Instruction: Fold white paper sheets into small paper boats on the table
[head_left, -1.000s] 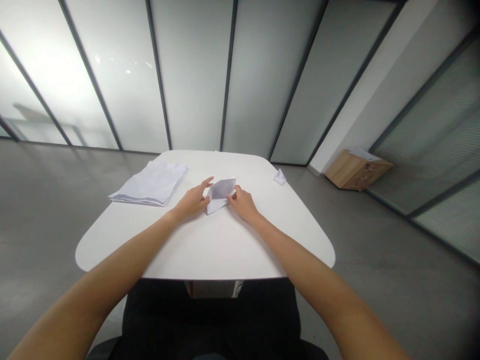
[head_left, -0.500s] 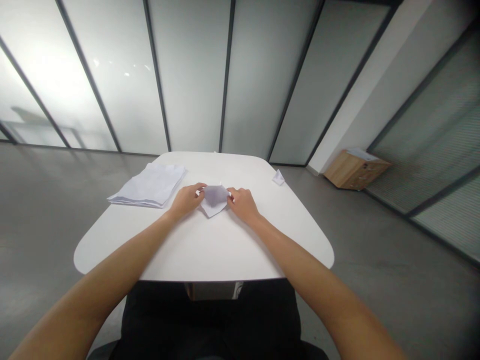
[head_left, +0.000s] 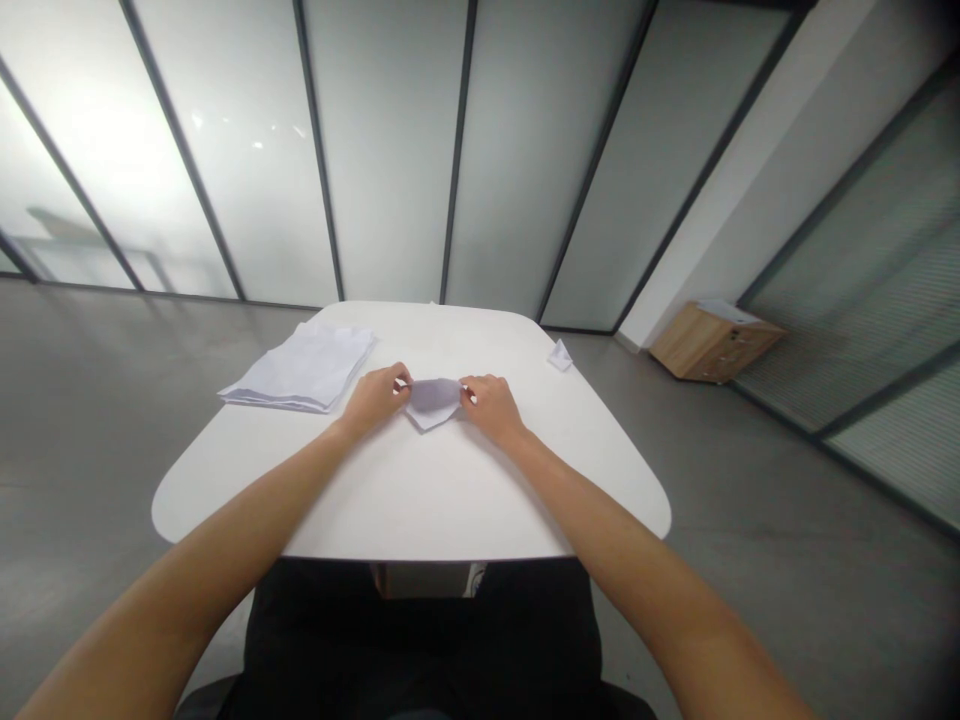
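Observation:
A small piece of folded white paper (head_left: 434, 402) is held between my two hands over the middle of the table. Its lower end comes to a point toward me, and its upper part is shaded grey. My left hand (head_left: 379, 396) pinches the paper's left corner between thumb and fingers. At the opposite corner, my right hand (head_left: 489, 404) grips it the same way. Both forearms reach in from the bottom of the view.
On the white table (head_left: 420, 510), a stack of white paper sheets (head_left: 304, 368) lies to the left. A small folded paper piece (head_left: 559, 355) rests near the right edge. Beyond stand frosted glass panels (head_left: 390, 150) and a wooden cabinet (head_left: 709, 340) on the floor.
The upper edge of the folded paper has come down and is pulled wider and flatter between my hands. Both hands keep their hold on its corners. The view has shifted slightly.

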